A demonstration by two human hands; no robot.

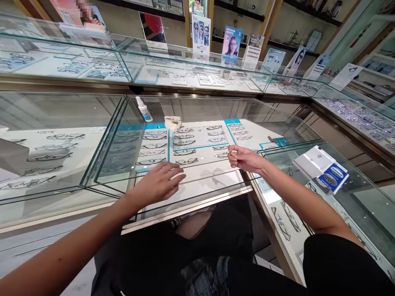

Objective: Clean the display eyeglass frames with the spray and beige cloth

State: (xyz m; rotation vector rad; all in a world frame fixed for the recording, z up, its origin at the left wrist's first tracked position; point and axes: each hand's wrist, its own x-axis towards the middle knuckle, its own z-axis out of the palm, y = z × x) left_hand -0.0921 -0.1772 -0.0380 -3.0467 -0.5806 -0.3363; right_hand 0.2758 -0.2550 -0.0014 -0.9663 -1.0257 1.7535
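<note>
The spray bottle (144, 109) stands at the far left corner of the glass-topped desk (203, 181). The left hand (166, 179) is palm down by the near edge, fingers loosely apart, with nothing visible in its grip. The crumpled cloth (173, 123) lies by the far edge, almost straight ahead of this hand — the nearer of the two — and looks slightly wider side to side. Spectacles (187, 161) lie in rows beneath the glass. The right hand (242, 158) is toward the right edge, fingers curled together — I cannot tell whether they pinch something small; the cloth is ahead and left of it. Farther right, a blue-and-white box (322, 169) rests on the adjoining case (364, 205). Standing cards (232, 44) and shelves (240, 11) line the room behind.
</note>
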